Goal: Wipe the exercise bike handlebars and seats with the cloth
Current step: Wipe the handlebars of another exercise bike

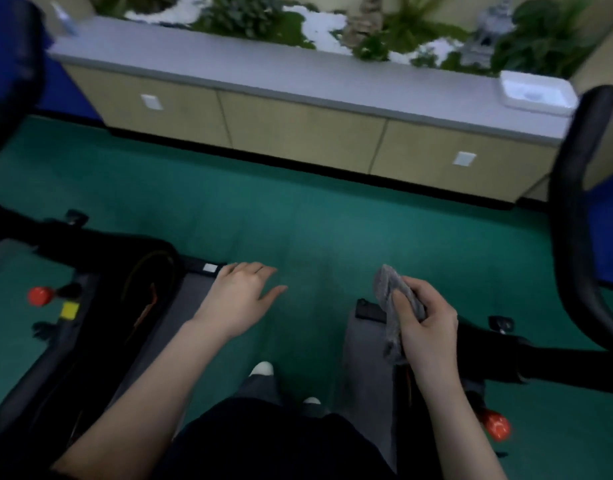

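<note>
green carpet floor (298, 220) runs up to a long low cabinet (298, 133) with plants (242, 12) behind it. the right hand (426, 327) pinches a crumpled grey cloth (395, 299) above the right exercise bike (488, 358), below its black handlebar (571, 209). the left hand (239, 299) hovers with its fingers loosely spread, beside the left exercise bike (125, 289).
</note>
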`<state>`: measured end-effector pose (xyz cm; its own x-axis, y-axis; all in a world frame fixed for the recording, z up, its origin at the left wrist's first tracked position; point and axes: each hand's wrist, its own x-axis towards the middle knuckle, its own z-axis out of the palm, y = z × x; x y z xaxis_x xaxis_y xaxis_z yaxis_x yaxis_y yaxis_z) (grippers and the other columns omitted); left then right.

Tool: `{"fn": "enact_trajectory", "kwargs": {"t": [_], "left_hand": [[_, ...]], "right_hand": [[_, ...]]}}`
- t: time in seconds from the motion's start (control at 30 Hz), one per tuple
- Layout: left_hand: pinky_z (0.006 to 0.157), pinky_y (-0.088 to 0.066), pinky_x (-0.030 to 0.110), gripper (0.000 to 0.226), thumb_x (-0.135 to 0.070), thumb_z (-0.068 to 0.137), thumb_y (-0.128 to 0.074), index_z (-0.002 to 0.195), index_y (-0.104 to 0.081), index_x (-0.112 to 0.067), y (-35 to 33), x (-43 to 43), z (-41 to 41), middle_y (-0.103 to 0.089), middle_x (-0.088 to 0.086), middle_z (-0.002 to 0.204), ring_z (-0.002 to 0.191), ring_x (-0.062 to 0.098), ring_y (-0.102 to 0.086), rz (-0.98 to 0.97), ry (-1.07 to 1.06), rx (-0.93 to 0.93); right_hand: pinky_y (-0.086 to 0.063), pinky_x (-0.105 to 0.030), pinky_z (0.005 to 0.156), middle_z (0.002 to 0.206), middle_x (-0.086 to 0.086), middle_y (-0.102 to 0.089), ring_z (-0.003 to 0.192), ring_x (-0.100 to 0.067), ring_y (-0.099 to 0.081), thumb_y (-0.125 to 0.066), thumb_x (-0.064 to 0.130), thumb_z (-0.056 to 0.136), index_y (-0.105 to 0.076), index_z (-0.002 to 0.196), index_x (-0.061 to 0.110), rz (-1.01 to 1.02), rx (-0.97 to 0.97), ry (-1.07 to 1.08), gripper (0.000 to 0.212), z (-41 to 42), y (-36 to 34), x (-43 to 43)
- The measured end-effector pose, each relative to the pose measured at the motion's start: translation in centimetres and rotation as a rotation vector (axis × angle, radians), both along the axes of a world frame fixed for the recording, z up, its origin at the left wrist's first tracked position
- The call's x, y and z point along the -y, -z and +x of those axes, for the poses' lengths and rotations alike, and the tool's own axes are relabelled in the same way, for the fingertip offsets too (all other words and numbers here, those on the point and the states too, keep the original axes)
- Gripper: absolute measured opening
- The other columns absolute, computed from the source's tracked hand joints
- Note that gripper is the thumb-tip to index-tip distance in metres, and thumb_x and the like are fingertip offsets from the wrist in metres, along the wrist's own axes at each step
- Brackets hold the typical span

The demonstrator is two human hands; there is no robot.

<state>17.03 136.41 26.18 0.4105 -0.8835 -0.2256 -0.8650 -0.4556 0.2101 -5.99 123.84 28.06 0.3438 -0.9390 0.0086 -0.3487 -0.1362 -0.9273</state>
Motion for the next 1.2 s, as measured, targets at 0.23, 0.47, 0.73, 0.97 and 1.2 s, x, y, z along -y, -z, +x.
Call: {"fn": "enact_trajectory", "kwargs": {"t": [0.23,0.47,0.73,0.97,1.2], "left_hand": [[0.104,-0.034,0.033,0.051,-0.053,0.096,-0.037,0.134,-0.049,-0.020,0.3,-7.7,3.4,-0.055,0.000,0.133,0.124,0.019,-0.049,0.017,-0.248,-0.073],[0.104,-0.034,0.029,0.050,-0.049,0.098,-0.038,0.138,-0.045,-0.019,1.3,-18.5,8.4,-0.046,0.000,0.142,0.130,0.019,-0.042,0.063,-0.475,-0.201],[0.100,-0.043,0.036,0.052,-0.053,0.095,-0.039,0.135,-0.049,-0.020,3.6,-31.5,13.1,-0.051,-0.001,0.136,0.121,0.020,-0.051,0.012,-0.732,-0.307],[0.098,-0.043,0.036,0.051,-0.051,0.096,-0.041,0.135,-0.050,-0.019,4.5,-38.4,16.7,-0.053,0.002,0.134,0.119,0.023,-0.053,-0.004,-0.844,-0.298],[0.103,-0.039,0.036,0.051,-0.050,0.096,-0.042,0.135,-0.050,-0.018,4.6,-40.8,18.5,-0.051,0.000,0.136,0.123,0.021,-0.049,-0.040,-0.939,-0.303]], "right_hand": [[-0.044,-0.006,0.074,0.090,0.008,-0.068,0.088,-0.007,-0.063,-0.061,0.001,0.089,-0.068,0.094,0.016,0.029,-0.077,-0.200,0.017,5.0,1.2,-1.8],[-0.042,-0.005,0.071,0.088,0.009,-0.069,0.083,0.001,-0.062,-0.062,0.004,0.089,-0.069,0.095,0.015,0.005,-0.146,-0.423,0.014,14.7,1.3,-7.9],[-0.041,-0.003,0.059,0.078,0.009,-0.066,0.066,0.012,-0.057,-0.060,-0.001,0.088,-0.066,0.088,0.021,-0.040,-0.183,-0.671,0.023,24.7,0.4,-18.1],[-0.038,0.000,0.051,0.071,-0.002,-0.063,0.053,0.015,-0.055,-0.057,-0.003,0.090,-0.065,0.091,0.017,-0.065,-0.185,-0.809,0.021,31.8,-0.6,-25.2],[-0.039,0.000,0.064,0.088,0.000,-0.070,0.073,0.013,-0.058,-0.061,0.003,0.089,-0.068,0.093,0.020,-0.125,-0.228,-0.897,0.018,36.0,0.2,-26.7]]}}
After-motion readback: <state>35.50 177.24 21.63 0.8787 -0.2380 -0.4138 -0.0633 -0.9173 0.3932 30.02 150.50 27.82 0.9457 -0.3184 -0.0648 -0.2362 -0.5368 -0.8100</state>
